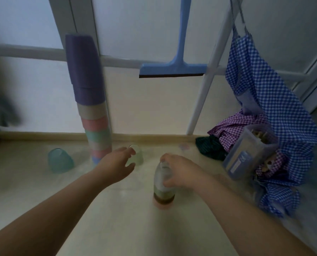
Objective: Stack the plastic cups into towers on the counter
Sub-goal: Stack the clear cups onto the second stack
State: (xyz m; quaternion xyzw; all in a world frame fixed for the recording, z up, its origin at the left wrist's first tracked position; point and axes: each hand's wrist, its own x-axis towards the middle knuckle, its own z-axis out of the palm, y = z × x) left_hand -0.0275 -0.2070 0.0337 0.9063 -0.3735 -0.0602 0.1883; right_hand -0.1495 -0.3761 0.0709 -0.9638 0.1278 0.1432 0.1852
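The left hand [117, 163] is reaching over the desk [117, 228] with fingers spread apart, its fingertips touching a pale green cup [136, 155] that is standing upside down near the back edge. The grip is not closed around it.

The right hand [179, 170] is curling around the top of a short stack [164, 185] of upturned cups in the middle of the desk, thumb on the near side and fingers wrapped over the pale topmost cup; the hand is clamped on it. The stack is showing a greenish cup, a dark brown one and a pink one at the bottom, resting on the desk.

A tall tower [91, 100] is standing behind and to the left of the left hand, close to the wall, with large purple cups on top and beige, pink, green and blue ones below. A teal cup [59, 160] is sitting upside down alone, left of the tower.

A blue squeegee [174, 69] is hanging against the window. At the right, blue checked cloth [264, 100] is draping down around a clear box [246, 154].
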